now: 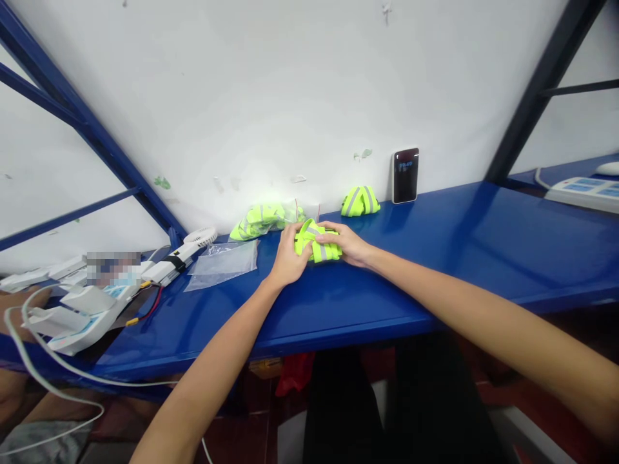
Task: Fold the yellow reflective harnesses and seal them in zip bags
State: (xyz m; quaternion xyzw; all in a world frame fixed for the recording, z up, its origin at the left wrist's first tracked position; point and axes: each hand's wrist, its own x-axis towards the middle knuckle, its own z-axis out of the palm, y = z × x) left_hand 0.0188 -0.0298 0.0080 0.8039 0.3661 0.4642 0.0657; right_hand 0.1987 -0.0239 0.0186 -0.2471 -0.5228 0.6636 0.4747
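Between my two hands is a folded bundle of neon yellow reflective strap [325, 252] with silver stripes, held just over the blue tabletop. My left hand [290, 256] grips its left side, thumb in front. From the right, my right hand [349, 243] closes on the same bundle, fingers over its top and thumb on its front. Behind it, to the left, lie more neon straps in a clear bag [264, 219]. A separate folded neon strap bundle [360, 201] rests against the wall at the back.
A blue table [464, 245] runs along a white wall. Flat clear plastic bags [223, 263] lie left of my hands. A phone-like device [405, 175] stands upright at the back. Far left are a white power strip [91, 316] with plugs and cables, and a small white fan [200, 237].
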